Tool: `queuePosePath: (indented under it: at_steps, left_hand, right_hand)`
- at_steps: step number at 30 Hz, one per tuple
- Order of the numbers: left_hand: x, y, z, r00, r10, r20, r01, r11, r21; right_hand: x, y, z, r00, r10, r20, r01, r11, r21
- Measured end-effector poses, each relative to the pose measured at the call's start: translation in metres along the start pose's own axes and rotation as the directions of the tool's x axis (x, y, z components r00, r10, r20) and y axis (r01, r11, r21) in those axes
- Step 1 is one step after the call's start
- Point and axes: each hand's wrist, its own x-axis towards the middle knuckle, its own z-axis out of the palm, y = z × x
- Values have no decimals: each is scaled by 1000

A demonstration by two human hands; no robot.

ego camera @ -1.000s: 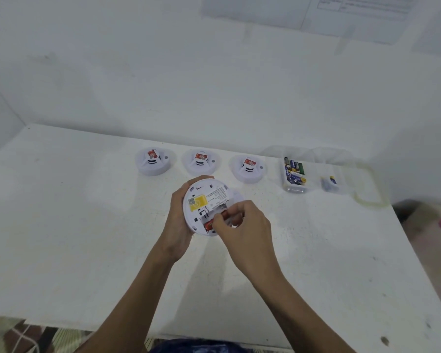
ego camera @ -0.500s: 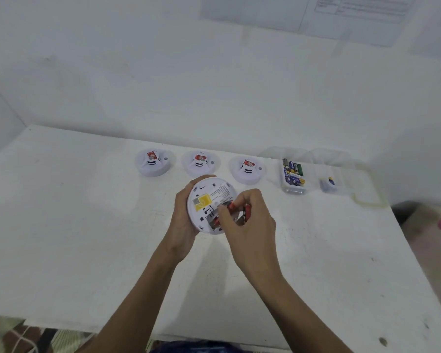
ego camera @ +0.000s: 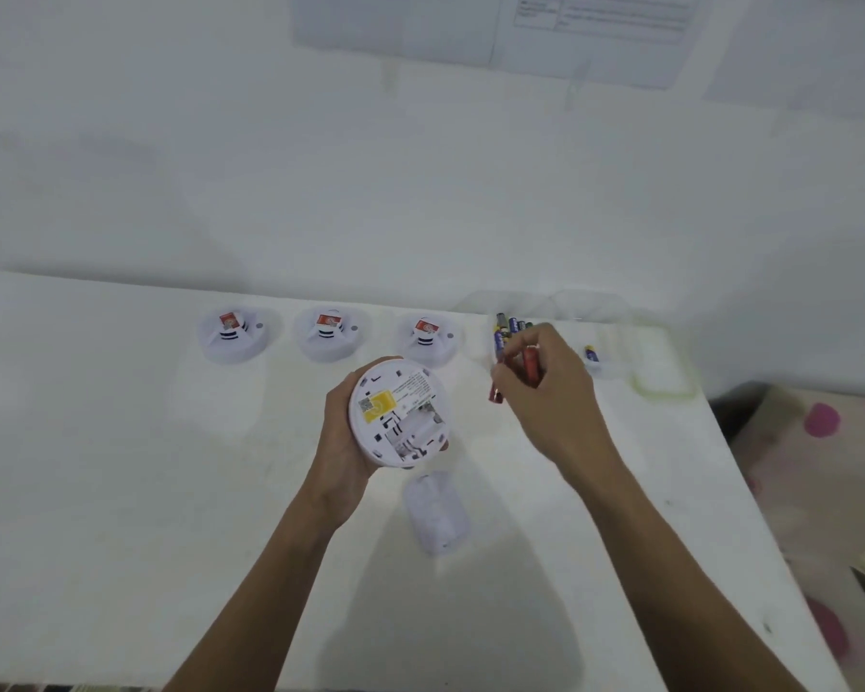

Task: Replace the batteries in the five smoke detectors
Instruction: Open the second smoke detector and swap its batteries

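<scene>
White table: work surface, against a white wall.

Open detector: landmark for this entry. Held clear of the table, back side up, battery bay showing and looking empty. Yellow label sits on the half away from the bay.

Left hand: wrapped round the left rim of the open detector, fingers closed firmly on it; a fingertip shows at the lower right edge.

Right hand: to the right of the open detector, apart from it, fingers curled and pinched on red batteries. Looks like two; exact count hard to tell through motion blur.

Three more detectors: in a row beyond the open detector, face up, each with a red tag on top. A fifth is not visible.

Loose cover: lying on the table just below the open detector, near the person. Probably its back plate.

Clear tray: beyond and right of the open detector, holding blue and green batteries. A single battery lies farther right, seemingly in another clear container.

Judgement: old cells are out, disposal is the step in hand. Keep the red ones well apart from the fresh stock so they don't mix. Keep the left grip level, bay upward. Check polarity marks before loading.
</scene>
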Motion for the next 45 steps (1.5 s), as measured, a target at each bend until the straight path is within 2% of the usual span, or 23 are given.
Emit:
queuePosePath:
  at_steps: [4,7,12,15,18,21,25,31,34,37,41,43,45]
  left_hand:
    - [12,-13,21,999,-34,22,35,999,-34]
    - [17,-18,40,998,-62,34,64,995,-73]
    - [24,-33,64,997,-70,46,74,992,-98]
    - [26,-38,77,997,-71,27,73,995,-66]
    - [29,-44,85,999,36,-30,-35,999,19]
    - [31,-41,96,998,-37,-56,38,999,20]
    - [35,-43,99,994,-90,-64,91,996,18]
    - [43,-48,96,993,-86,-78,89,996,30]
    - [44,-50,92,992,-102,-77,105,994,31]
    - [47,-52,88,993,-90,-83,94,994,52]
    - [49,-51,87,991,-115,-63,117,993,34]
    - [50,-52,86,992,-115,-57,117,993,28]
    - [52,-55,81,996,-56,-70,59,997,42]
  right_hand:
    - [48,36,-44,994,75,-76,-83,991,-101]
    - [83,67,-72,980,168,-108,-180,978,-108]
    - [136,114,-100,972,216,-95,-229,960,-163]
    - [161,141,-106,966,246,-84,-260,928,-266]
    - [180,158,-105,969,243,-54,-245,895,-374]
    - [191,168,-100,965,258,45,-197,830,-522]
    - [197,182,-95,939,316,133,-177,779,-602]
    - [200,193,-95,946,273,176,-92,745,-660]
    - [201,192,-96,962,241,125,-98,737,-668]
    - [201,181,-96,992,113,47,-52,734,-677]
    - [196,157,-86,988,-147,55,150,785,-600]
    - [191,145,-76,964,-226,142,267,784,-561]
    - [186,135,-64,936,-258,241,351,757,-551]
